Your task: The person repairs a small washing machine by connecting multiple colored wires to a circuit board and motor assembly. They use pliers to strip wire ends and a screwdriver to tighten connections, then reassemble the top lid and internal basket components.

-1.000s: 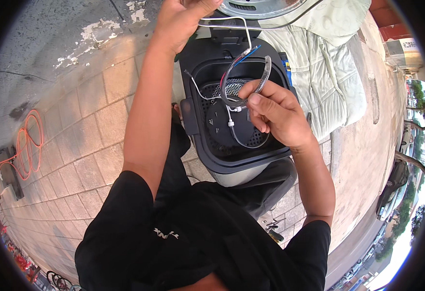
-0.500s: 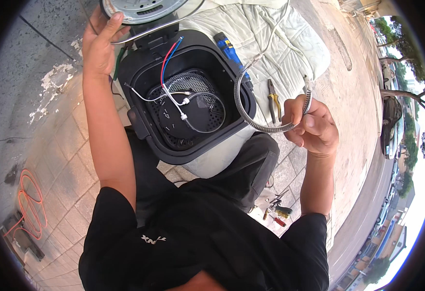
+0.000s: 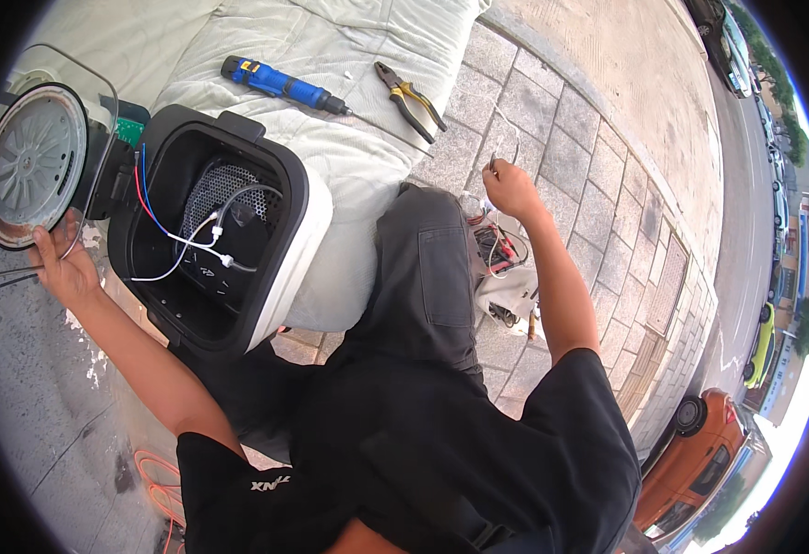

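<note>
My left hand [image 3: 65,266] grips the lower rim of a round grey metal plate [image 3: 35,166], thumb in front. A thin metal rod or tube [image 3: 114,102] bends around the plate. Beside it stands a black-and-white cooker body [image 3: 310,217] with a square opening. Inside lie a perforated metal plate [image 3: 211,198], several small screws and white-sleeved wires [image 3: 203,246] with red and blue ends. My right hand [image 3: 513,191] is closed over the paving, well away from the cooker; a thin pale cable [image 3: 515,138] rises from it. The rest of what it holds is hidden.
A blue electric screwdriver [image 3: 284,87] and yellow-and-black pliers [image 3: 409,97] lie on a pale cloth [image 3: 349,138]. A pale bag [image 3: 511,295] with tools and red-black leads sits by my right knee. An orange cord [image 3: 157,485] lies lower left. Vehicles stand along the road.
My view has turned right, so the cooker and plate appear farther left. My right hand has moved away from the cooker, and the ribbed metal loop it held no longer shows clearly.
</note>
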A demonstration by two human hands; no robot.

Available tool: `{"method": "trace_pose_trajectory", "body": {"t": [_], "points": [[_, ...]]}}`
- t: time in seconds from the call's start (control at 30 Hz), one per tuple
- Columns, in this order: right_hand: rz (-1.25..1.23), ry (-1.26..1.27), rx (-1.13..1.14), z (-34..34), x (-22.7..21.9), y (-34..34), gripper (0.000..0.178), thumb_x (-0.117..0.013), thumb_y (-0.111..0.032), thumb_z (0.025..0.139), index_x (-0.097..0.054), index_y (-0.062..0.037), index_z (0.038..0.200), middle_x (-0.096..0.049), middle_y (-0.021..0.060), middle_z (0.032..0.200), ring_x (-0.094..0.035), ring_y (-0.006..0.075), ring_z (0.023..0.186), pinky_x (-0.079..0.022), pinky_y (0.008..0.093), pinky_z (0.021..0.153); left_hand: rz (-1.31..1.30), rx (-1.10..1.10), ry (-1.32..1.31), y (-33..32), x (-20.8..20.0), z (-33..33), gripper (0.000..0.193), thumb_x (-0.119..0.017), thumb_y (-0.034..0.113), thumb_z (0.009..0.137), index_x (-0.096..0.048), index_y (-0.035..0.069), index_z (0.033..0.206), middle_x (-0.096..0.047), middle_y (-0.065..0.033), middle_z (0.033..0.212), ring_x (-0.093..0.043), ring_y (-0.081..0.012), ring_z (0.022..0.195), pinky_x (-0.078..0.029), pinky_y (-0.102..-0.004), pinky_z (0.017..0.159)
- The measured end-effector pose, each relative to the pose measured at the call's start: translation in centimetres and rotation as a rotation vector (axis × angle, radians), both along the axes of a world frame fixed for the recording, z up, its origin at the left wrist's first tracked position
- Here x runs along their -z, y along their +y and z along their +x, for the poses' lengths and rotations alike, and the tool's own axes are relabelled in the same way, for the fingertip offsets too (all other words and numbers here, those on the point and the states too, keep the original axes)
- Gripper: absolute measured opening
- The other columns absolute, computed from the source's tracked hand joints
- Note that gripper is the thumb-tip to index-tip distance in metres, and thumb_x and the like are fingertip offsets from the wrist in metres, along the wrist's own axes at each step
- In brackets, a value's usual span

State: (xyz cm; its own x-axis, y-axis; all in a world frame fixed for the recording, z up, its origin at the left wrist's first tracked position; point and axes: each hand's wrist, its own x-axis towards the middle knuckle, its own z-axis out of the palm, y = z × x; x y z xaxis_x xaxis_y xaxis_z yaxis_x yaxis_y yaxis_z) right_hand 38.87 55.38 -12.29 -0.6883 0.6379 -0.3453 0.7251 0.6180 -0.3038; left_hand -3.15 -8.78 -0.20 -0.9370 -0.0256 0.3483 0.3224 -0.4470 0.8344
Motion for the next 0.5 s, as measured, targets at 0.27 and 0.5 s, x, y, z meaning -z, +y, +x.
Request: {"method": "trace_pose_trajectory", "body": {"t": [0.27,0.5], "points": [[0.037,-0.660,-0.241,-4.7,12.7,4.8,0.035,-0.064,-0.013,0.094,-0.080,-0.0075,0.123,-0.078,0.0185,0.131,-0.074,0.0350,0.124,-0.058,0.0441,0.102,-0.099,-0.113,-0.003,2.1,-2.2,2.4,0.064,-0.079,0.033,0.102,-0.056,0.000,0.152,-0.058,-0.0169,0.159,-0.053,-0.0334,0.147,-0.041,-0.0599,0.124],[0.060,-0.703,-0.402,-7.1,22.6,2.6,0.027,-0.067,-0.018,0.100,-0.083,-0.0138,0.121,-0.080,0.0105,0.129,-0.077,0.0272,0.120,-0.062,0.0396,0.093,-0.130,-0.107,0.006,2.8,-2.8,3.6,0.079,-0.082,0.035,0.099,-0.046,0.001,0.160,-0.050,-0.0172,0.166,-0.046,-0.0354,0.152,-0.037,-0.0600,0.123]]}}
